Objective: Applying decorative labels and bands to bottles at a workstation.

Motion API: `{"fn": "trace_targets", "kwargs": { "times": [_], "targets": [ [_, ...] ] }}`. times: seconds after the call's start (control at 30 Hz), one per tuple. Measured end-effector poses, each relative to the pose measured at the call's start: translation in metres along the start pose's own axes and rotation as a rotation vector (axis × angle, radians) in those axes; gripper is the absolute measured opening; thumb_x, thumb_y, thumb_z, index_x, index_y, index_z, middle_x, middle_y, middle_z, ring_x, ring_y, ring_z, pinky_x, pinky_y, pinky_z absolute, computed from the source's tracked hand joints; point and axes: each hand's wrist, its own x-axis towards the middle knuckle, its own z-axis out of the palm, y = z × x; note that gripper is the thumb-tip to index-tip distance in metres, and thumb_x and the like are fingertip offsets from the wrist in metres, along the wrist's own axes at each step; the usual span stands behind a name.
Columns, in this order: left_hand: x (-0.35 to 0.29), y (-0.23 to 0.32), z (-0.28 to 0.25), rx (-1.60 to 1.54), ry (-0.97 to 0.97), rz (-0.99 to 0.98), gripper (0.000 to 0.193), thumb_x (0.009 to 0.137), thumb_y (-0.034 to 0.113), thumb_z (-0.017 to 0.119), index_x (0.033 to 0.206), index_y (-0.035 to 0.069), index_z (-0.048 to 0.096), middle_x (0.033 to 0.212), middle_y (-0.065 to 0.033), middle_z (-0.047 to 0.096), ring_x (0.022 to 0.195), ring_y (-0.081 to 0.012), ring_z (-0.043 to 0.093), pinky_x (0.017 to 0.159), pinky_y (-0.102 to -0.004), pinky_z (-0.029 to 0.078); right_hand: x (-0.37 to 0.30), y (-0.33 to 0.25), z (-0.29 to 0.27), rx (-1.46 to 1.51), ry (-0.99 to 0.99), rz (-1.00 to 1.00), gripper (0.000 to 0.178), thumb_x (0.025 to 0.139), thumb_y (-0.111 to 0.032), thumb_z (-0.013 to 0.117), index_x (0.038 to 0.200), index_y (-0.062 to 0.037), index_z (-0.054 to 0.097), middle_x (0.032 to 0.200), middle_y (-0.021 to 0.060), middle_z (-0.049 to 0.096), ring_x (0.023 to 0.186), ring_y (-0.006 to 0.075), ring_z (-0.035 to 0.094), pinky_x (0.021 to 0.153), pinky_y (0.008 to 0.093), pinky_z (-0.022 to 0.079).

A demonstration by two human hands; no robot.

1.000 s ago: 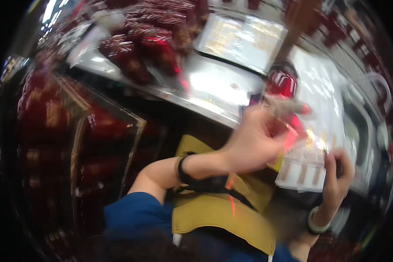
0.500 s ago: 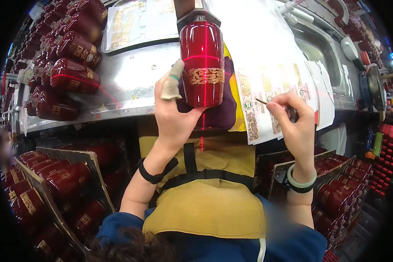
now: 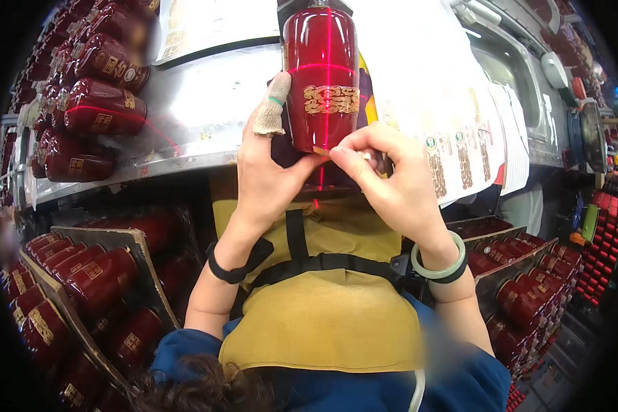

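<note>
A red bottle [image 3: 316, 51] with a gold scrollwork label [image 3: 331, 100] lies on purple cloth [image 3: 342, 177], printed sheets [image 3: 463, 154] to its right. Left hand [image 3: 264, 165] cradles it; right hand [image 3: 395, 172] pinches a golden sliver [image 3: 321, 151] at its base.

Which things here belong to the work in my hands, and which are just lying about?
In the work:
glossy red bottle with gold scrollwork, steadied by your left hand
small gold-toned piece at your right hand's fingertips
probably the gold-patterned sheets at right

Seemingly just around:
red bottles on the metal bench
stacked red bottles below
metal sink
</note>
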Motion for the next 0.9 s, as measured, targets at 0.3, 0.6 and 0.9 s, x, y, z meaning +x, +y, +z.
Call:
{"fn": "trace_targets", "kwargs": {
  "times": [0.3, 0.6, 0.9],
  "targets": [
    [-0.007, -0.001, -0.004, -0.638, -0.100, -0.225, 0.073, 0.095, 0.012, 0.069, 0.156, -0.008, 0.033, 0.158, -0.0217, 0.042, 0.148, -0.0280, 0.039, 0.123, -0.0408, 0.027, 0.006, 0.000, 0.004, -0.045, 0.050, 0.052, 0.015, 0.089, -0.012, 0.078, 0.085, 0.0015, 0.072, 0.071, 0.0044, 0.063, 0.060, 0.0091, 0.052, 0.056, 0.0274, 0.042],
    [-0.009, 0.004, 0.001, -0.594, -0.062, -0.240, 0.070, 0.097, 0.011, 0.069, 0.155, -0.009, 0.034, 0.157, -0.0208, 0.044, 0.146, -0.0264, 0.041, 0.121, -0.0389, 0.030, 0.005, 0.009, -0.001, 0.029, 0.077, 0.169, 0.015, 0.090, -0.012, 0.078, 0.087, 0.0020, 0.073, 0.069, 0.0014, 0.064, 0.062, 0.0068, 0.052, 0.058, 0.0258, 0.042],
    [-0.011, 0.005, 0.002, -0.598, -0.058, -0.246, 0.069, 0.098, 0.009, 0.068, 0.155, -0.010, 0.034, 0.157, -0.0213, 0.043, 0.147, -0.0269, 0.039, 0.122, -0.0392, 0.028, 0.003, 0.012, 0.002, 0.031, 0.103, 0.147, 0.015, 0.089, -0.012, 0.079, 0.086, 0.0015, 0.073, 0.071, 0.0031, 0.066, 0.063, 0.0084, 0.055, 0.060, 0.0265, 0.044]
  ]
}}
